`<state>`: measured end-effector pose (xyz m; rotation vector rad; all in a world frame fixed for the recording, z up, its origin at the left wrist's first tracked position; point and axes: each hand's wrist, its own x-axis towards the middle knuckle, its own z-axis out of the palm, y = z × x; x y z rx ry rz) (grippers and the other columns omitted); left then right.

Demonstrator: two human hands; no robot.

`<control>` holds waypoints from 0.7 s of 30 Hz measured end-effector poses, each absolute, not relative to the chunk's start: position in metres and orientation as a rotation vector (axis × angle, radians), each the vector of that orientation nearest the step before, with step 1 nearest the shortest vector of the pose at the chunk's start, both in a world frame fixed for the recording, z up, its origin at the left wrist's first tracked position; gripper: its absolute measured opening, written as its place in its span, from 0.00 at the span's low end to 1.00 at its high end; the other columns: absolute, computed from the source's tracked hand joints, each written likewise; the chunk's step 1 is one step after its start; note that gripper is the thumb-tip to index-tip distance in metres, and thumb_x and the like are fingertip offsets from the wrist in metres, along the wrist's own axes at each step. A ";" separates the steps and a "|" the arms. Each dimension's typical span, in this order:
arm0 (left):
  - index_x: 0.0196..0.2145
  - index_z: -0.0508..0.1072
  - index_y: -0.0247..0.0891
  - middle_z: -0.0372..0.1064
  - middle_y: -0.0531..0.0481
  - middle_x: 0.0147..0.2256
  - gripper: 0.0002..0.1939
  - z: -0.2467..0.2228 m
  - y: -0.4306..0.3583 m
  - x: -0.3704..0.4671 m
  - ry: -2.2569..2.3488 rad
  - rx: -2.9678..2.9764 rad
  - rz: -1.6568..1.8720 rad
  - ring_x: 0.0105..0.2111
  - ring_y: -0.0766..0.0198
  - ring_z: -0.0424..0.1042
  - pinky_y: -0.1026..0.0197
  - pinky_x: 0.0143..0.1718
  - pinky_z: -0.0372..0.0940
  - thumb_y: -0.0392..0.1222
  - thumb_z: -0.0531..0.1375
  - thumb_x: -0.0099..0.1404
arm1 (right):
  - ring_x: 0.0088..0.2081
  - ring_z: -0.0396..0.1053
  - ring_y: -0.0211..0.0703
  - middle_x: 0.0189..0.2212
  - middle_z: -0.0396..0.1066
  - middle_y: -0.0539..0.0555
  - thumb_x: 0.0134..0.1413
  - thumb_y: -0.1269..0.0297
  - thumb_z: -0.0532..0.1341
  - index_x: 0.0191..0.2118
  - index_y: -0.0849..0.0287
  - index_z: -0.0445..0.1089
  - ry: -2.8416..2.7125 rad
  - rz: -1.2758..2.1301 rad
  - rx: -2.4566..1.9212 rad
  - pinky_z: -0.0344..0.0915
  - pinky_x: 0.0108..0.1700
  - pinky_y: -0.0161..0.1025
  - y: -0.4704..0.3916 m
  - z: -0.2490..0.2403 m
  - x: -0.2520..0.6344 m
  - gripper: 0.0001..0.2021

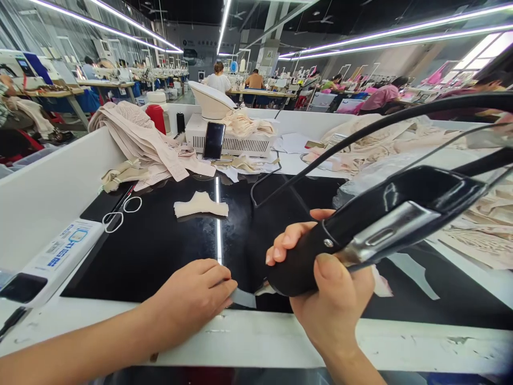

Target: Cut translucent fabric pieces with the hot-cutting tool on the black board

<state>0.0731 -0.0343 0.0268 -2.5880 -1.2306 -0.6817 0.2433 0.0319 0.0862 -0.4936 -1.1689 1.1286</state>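
My right hand (332, 294) is wrapped around a black corded hand tool (385, 214) with a silver metal lever along its side. The tool's rounded lower end points down at the black work mat, and its tip is mostly hidden. Near it, at the mat's front edge, my left hand (196, 291) has its fingers closed on the edge of a thin, pale translucent piece (244, 298). A cream cut fabric piece (200, 205) lies flat farther back on the black mat (132, 256). Another pale thin piece (417, 274) rests right of my right hand.
Beige fabric strips (140, 133) are heaped at the back left, with more fabric (481, 235) on the right. A phone (214, 140) leans against a white vented box (256, 141). A white and blue box (66, 254) stands left. The tool's black cable (340, 147) arches across the right.
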 end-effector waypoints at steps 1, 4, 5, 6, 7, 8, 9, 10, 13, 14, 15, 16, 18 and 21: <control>0.46 0.73 0.33 0.74 0.46 0.41 0.11 0.026 -0.033 0.073 -1.247 -2.607 -0.693 0.38 0.60 0.74 0.58 0.40 0.72 0.37 0.51 0.77 | 0.23 0.69 0.40 0.27 0.71 0.46 0.50 0.53 0.72 0.45 0.51 0.70 -1.168 1.128 -0.492 0.68 0.23 0.39 0.032 0.086 0.243 0.19; 0.46 0.74 0.35 0.74 0.47 0.41 0.10 0.024 -0.032 0.073 -1.279 -2.644 -0.721 0.38 0.60 0.74 0.58 0.39 0.72 0.35 0.52 0.77 | 0.23 0.67 0.40 0.27 0.71 0.46 0.50 0.52 0.72 0.45 0.50 0.70 -1.158 1.119 -0.501 0.67 0.23 0.40 0.032 0.084 0.242 0.19; 0.46 0.74 0.35 0.74 0.47 0.41 0.10 0.024 -0.032 0.073 -1.283 -2.647 -0.729 0.38 0.60 0.74 0.58 0.39 0.72 0.35 0.52 0.76 | 0.23 0.67 0.40 0.27 0.71 0.46 0.50 0.52 0.72 0.45 0.50 0.70 -1.154 1.117 -0.508 0.67 0.23 0.40 0.032 0.084 0.241 0.19; 0.46 0.74 0.35 0.74 0.47 0.41 0.10 0.023 -0.031 0.072 -1.289 -2.648 -0.732 0.38 0.60 0.74 0.57 0.39 0.72 0.34 0.53 0.76 | 0.23 0.66 0.40 0.27 0.71 0.46 0.50 0.52 0.72 0.45 0.50 0.70 -1.155 1.119 -0.512 0.66 0.22 0.39 0.031 0.084 0.240 0.19; 0.46 0.74 0.35 0.74 0.47 0.41 0.10 0.023 -0.031 0.072 -1.290 -2.647 -0.730 0.38 0.60 0.74 0.57 0.40 0.72 0.33 0.53 0.76 | 0.23 0.67 0.40 0.27 0.70 0.46 0.50 0.51 0.72 0.46 0.49 0.70 -1.157 1.124 -0.509 0.66 0.22 0.39 0.031 0.083 0.239 0.19; 0.46 0.74 0.35 0.74 0.47 0.41 0.10 0.023 -0.031 0.071 -1.288 -2.646 -0.720 0.38 0.60 0.74 0.57 0.40 0.72 0.33 0.53 0.75 | 0.23 0.67 0.40 0.27 0.70 0.46 0.50 0.51 0.72 0.46 0.49 0.70 -1.162 1.131 -0.505 0.67 0.23 0.39 0.030 0.082 0.239 0.20; 0.46 0.74 0.35 0.74 0.47 0.41 0.09 0.023 -0.031 0.071 -1.284 -2.645 -0.707 0.39 0.59 0.74 0.56 0.40 0.72 0.32 0.53 0.75 | 0.23 0.68 0.40 0.28 0.70 0.46 0.51 0.51 0.71 0.46 0.49 0.69 -1.170 1.137 -0.499 0.67 0.23 0.39 0.030 0.082 0.238 0.20; 0.46 0.74 0.35 0.74 0.47 0.41 0.09 0.023 -0.032 0.070 -1.279 -2.644 -0.692 0.39 0.59 0.74 0.56 0.40 0.73 0.31 0.53 0.75 | 0.23 0.68 0.40 0.28 0.71 0.46 0.51 0.51 0.71 0.47 0.49 0.69 -1.176 1.145 -0.492 0.68 0.23 0.39 0.029 0.081 0.238 0.20; 0.47 0.73 0.34 0.74 0.46 0.41 0.10 0.025 -0.033 0.070 -1.277 -2.643 -0.638 0.40 0.58 0.75 0.56 0.41 0.73 0.31 0.53 0.74 | 0.24 0.69 0.40 0.28 0.71 0.46 0.51 0.51 0.72 0.47 0.50 0.68 -1.185 1.155 -0.476 0.69 0.24 0.39 0.028 0.079 0.239 0.21; 0.47 0.73 0.34 0.74 0.46 0.41 0.10 0.026 -0.033 0.070 -1.277 -2.638 -0.624 0.40 0.58 0.75 0.56 0.40 0.73 0.31 0.53 0.74 | 0.24 0.69 0.40 0.29 0.71 0.46 0.51 0.52 0.72 0.47 0.50 0.68 -1.189 1.155 -0.472 0.69 0.24 0.38 0.028 0.078 0.240 0.21; 0.48 0.73 0.34 0.74 0.45 0.42 0.11 0.027 -0.033 0.070 -1.277 -2.630 -0.612 0.40 0.58 0.75 0.56 0.40 0.73 0.31 0.52 0.75 | 0.24 0.69 0.40 0.29 0.71 0.46 0.51 0.52 0.72 0.48 0.50 0.69 -1.192 1.152 -0.468 0.69 0.24 0.38 0.029 0.077 0.241 0.21; 0.48 0.73 0.34 0.74 0.45 0.42 0.11 0.027 -0.033 0.070 -1.277 -2.619 -0.602 0.40 0.58 0.75 0.56 0.40 0.73 0.31 0.52 0.75 | 0.24 0.69 0.40 0.29 0.71 0.47 0.51 0.52 0.72 0.48 0.50 0.69 -1.191 1.149 -0.468 0.69 0.24 0.39 0.029 0.076 0.242 0.21; 0.48 0.73 0.35 0.75 0.45 0.43 0.11 0.026 -0.034 0.070 -1.281 -2.589 -0.603 0.41 0.58 0.75 0.55 0.41 0.73 0.31 0.51 0.75 | 0.24 0.68 0.40 0.29 0.71 0.47 0.51 0.52 0.73 0.48 0.50 0.70 -1.189 1.137 -0.471 0.68 0.23 0.39 0.031 0.075 0.243 0.21; 0.49 0.73 0.35 0.75 0.46 0.46 0.10 0.023 -0.035 0.070 -1.240 -2.570 -0.640 0.45 0.58 0.73 0.54 0.49 0.71 0.33 0.53 0.76 | 0.24 0.67 0.41 0.28 0.71 0.47 0.51 0.52 0.72 0.48 0.50 0.70 -1.183 1.113 -0.474 0.68 0.24 0.40 0.034 0.077 0.244 0.20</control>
